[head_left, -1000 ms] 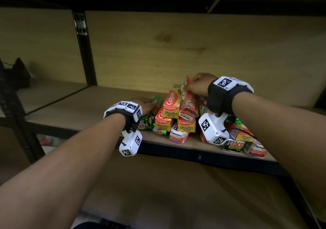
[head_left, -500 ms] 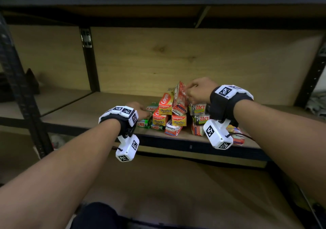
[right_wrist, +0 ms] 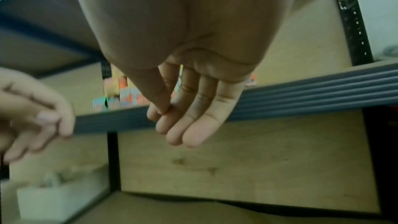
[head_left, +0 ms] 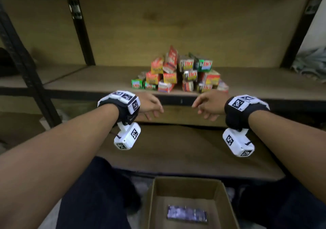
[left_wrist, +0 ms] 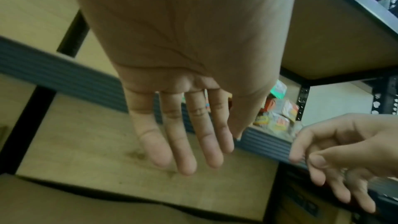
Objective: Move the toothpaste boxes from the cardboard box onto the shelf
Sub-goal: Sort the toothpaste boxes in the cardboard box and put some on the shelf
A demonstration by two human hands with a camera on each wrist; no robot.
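Observation:
A heap of red, yellow and green toothpaste boxes lies on the wooden shelf, near its front edge. Both hands hang in front of and just below that edge, holding nothing. My left hand has relaxed, nearly straight fingers. My right hand is loose too, its fingers slightly bent with the thumb resting against them. Below, between my knees, stands the open cardboard box with one dark bluish toothpaste box flat on its bottom.
Black metal uprights frame the shelf bay. A lower wooden shelf lies under the hands. Grey cloth sits at the far right of the shelf. My dark trouser legs flank the cardboard box.
Both hands let go of the pile and drew back from the shelf toward me, dropping below its front edge. The view tilted down, bringing the cardboard box into sight.

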